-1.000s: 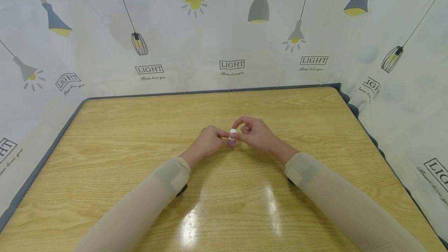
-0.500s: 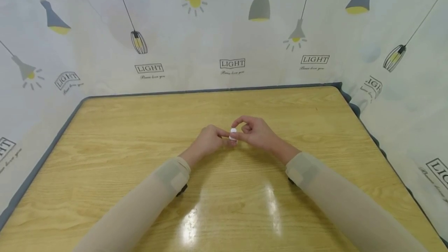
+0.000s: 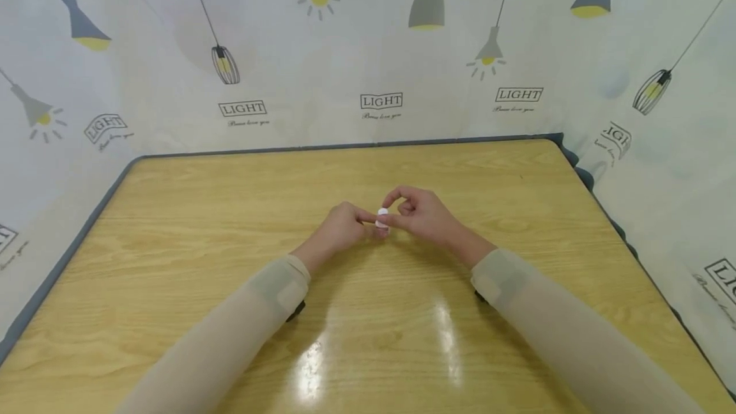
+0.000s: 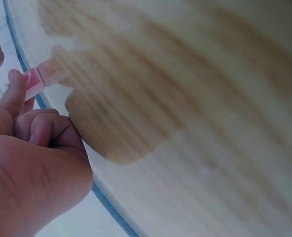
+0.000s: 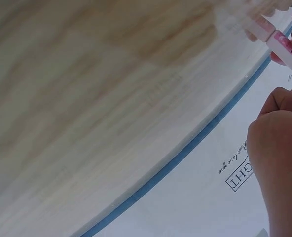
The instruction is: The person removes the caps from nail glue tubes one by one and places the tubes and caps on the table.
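Observation:
A small bottle (image 3: 381,225) with a white top and a pink-and-white label stands upright on the wooden table, between both hands. My left hand (image 3: 342,229) holds its lower part between thumb and fingers. From the other side, my right hand (image 3: 427,214) pinches the white top with thumb and index finger. In the left wrist view the bottle's pink label (image 4: 32,81) shows beside the left thumb, the other left fingers curled. The right wrist view shows the bottle's lower part (image 5: 284,45) at the upper right edge; its top is out of sight there.
The glossy table (image 3: 368,337) reflects the bottle and overhead light. Dark blue edging (image 3: 247,153) runs along its far side. A pale wall covering (image 3: 322,82) printed with lamps and "LIGHT" rises behind and at both sides.
Both hands stay on the bottle in nearly the same place. The head view has tilted down slightly, with the wall prints sitting a little higher in the frame.

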The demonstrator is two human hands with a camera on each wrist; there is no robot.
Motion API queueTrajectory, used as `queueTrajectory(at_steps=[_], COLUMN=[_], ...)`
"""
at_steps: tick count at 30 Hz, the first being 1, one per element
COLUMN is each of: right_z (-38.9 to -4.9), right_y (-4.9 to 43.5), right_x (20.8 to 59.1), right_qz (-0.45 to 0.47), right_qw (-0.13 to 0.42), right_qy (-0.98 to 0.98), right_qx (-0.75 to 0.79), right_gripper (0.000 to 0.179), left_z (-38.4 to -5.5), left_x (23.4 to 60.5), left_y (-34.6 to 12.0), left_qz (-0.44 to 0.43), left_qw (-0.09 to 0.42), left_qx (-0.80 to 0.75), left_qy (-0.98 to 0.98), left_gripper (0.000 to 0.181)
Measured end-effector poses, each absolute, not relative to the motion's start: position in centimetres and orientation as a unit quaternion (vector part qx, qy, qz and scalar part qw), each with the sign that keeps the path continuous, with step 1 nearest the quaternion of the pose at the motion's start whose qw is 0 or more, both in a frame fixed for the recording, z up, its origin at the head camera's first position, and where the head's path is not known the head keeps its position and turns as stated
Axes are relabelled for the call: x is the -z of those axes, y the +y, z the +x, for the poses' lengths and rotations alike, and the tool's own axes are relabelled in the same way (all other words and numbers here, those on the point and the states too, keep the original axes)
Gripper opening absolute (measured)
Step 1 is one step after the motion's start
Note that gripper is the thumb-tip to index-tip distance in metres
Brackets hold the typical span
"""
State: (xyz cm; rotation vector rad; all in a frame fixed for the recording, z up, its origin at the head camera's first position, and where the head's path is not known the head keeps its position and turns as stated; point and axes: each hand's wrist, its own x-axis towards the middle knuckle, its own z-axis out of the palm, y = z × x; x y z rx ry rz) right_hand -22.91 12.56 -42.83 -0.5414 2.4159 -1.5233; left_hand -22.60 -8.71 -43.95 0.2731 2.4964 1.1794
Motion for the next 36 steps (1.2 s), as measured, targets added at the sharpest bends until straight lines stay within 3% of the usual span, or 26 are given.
queueTrajectory(at_steps=[36], right_z=[-22.73], right_y=[12.49], right_x=[42.78], right_qz=[-0.210], right_qw=[0.111], right_qy=[0.821], right_qx=[0.519], right_gripper=[0.019], left_z=[-22.40], left_x=[43.60], left_y=[-8.68], left_qz=[0.095], left_qw=[0.183], left_qx=[-0.422], left_qy=[0.883], left_gripper=[0.026])
